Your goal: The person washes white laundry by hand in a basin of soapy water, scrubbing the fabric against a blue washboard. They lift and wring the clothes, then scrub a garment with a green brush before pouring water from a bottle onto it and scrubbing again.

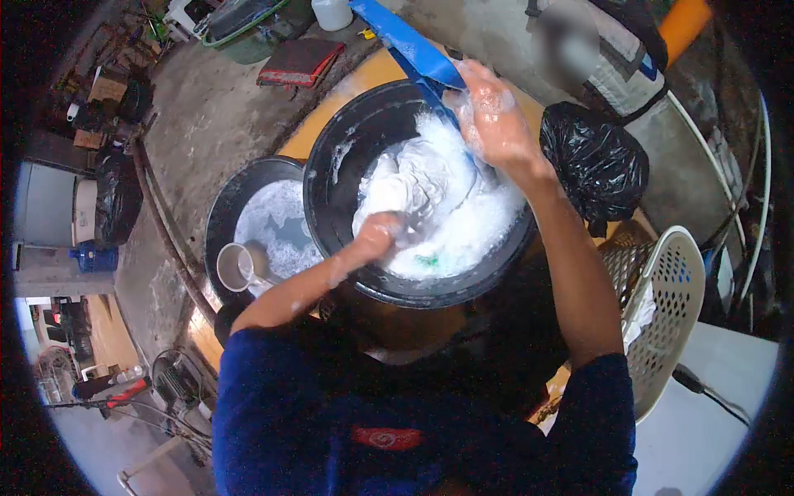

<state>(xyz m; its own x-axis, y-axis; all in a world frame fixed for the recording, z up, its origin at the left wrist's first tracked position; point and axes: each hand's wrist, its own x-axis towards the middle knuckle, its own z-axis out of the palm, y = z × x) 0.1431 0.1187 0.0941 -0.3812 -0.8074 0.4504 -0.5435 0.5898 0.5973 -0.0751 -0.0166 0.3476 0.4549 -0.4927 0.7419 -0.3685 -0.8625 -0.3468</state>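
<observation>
A large black basin (331,186) in front of me holds wet white cloth (413,178) and thick suds (471,219). My left hand (382,231) is closed on the cloth inside the basin, its fingertips buried in cloth and foam. At the far right rim, my foam-covered right hand (492,120) grips a blue plastic board (409,45), which looks like a washboard. The board leans across the rim; its upper end sticks out beyond the basin, and its lower part disappears into the suds. A small green patch (427,259) shows in the foam near me.
Left of the basin stands a second dark tub (222,207) of soapy water with a pale dipper (234,267). To the right are a black plastic bag (595,161) and a beige laundry basket (682,285). A folded dark red mat (302,62) lies on the concrete floor (194,124).
</observation>
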